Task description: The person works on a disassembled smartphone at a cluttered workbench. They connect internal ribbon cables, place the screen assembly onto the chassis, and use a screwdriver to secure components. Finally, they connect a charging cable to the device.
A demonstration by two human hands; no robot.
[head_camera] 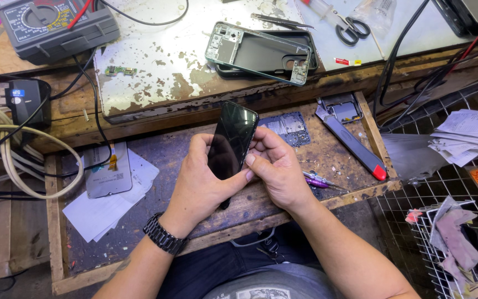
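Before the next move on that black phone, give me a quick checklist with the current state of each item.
1. Phone held by both hands: ok, left hand cradles it, right hand grips its edge.
2. Phone clear of the bench: ok, it is lifted and tilted above the wooden tray.
3. Screen intact: cannot tell, the glass is dark and reflective.
4. Tweezers free: ok, lying on the upper board.
5. Spare frame out of the way: ok, it rests on the upper board.
6. Small purple tool within reach: ok, beside the right hand.
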